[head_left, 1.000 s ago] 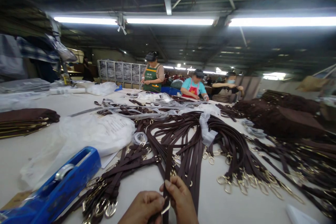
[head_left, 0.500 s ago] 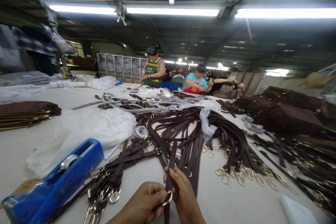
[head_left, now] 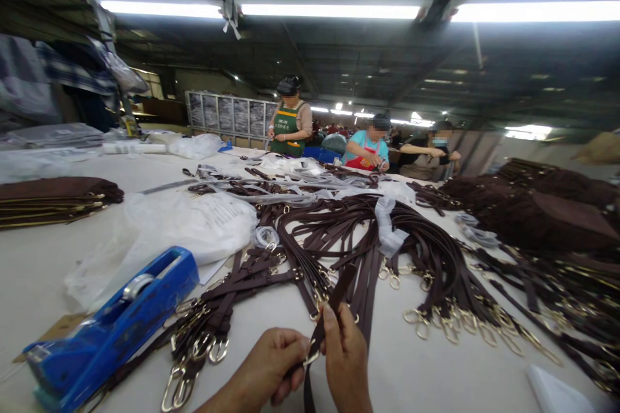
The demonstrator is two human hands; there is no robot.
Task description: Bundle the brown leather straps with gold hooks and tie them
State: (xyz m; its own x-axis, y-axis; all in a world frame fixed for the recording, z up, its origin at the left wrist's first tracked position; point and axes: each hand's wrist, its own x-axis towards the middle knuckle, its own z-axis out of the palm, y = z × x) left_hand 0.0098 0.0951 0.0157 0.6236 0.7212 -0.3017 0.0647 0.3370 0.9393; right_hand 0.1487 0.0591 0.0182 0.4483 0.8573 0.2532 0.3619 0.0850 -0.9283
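Observation:
Between my two hands is a dark brown strap (head_left: 340, 289) with a gold metal buckle (head_left: 311, 357). My left hand (head_left: 276, 364) pinches the strap at the buckle, thumb on top. Higher up the same strap, my right hand (head_left: 345, 352) grips it between thumb and fingers, and its free end points up and away. Just beyond lies a fan of brown straps (head_left: 426, 251) with gold clasps, bound by a strip of clear plastic (head_left: 387, 226). Left of my hands rests a pile of short brown straps (head_left: 217, 310) with gold buckles and hooks.
A blue tape dispenser (head_left: 116, 329) stands at the front left, near a white plastic bag (head_left: 188, 222). Brown folded pieces (head_left: 53, 200) are stacked far left; more brown goods (head_left: 547, 206) heap up on the right. Several co-workers, one in a green apron (head_left: 289, 129), stand across the table.
The upper end of the strap has tilted to the right, and my right hand has turned with it. The whole view has shifted slightly. Both hands keep their hold.

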